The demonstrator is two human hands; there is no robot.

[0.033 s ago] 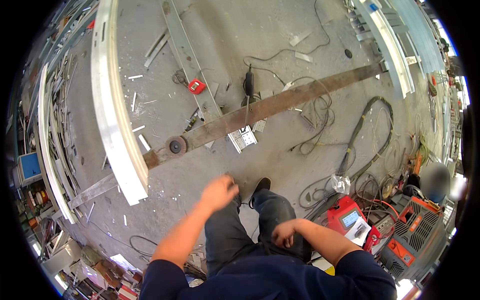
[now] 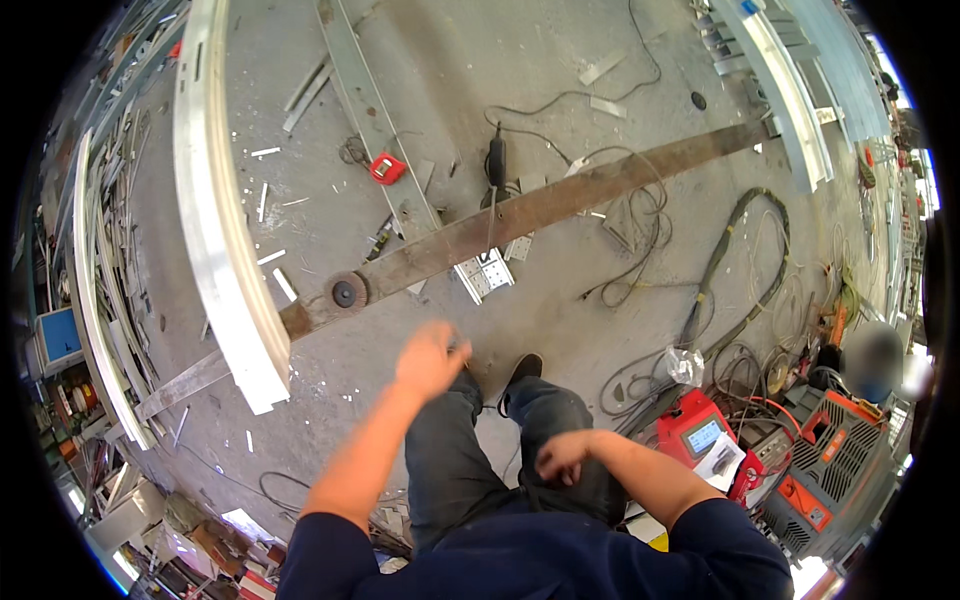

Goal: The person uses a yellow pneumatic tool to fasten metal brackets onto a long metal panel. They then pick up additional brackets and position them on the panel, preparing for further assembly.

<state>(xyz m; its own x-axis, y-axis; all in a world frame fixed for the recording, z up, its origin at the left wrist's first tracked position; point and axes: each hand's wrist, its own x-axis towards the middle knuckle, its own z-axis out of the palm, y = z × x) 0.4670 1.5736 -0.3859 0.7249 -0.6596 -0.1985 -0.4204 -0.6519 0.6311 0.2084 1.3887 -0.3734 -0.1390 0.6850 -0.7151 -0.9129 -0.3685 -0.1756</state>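
Here the left hand (image 2: pixel 430 358) hangs empty, fingers loosely curled; the rusty steel bar (image 2: pixel 520 215) lies at its twelve o'clock, long axis running eight to two. The right hand (image 2: pixel 565 455) rests farther off on the thigh, fingers bent, holding nothing.

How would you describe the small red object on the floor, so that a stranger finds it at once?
Start from the long rusty steel bar lying diagonally across the concrete floor. Above its middle, a pale metal channel runs up the floor; the red tape measure lies against its left edge. It is the only small, squarish red thing there, among grey offcuts.
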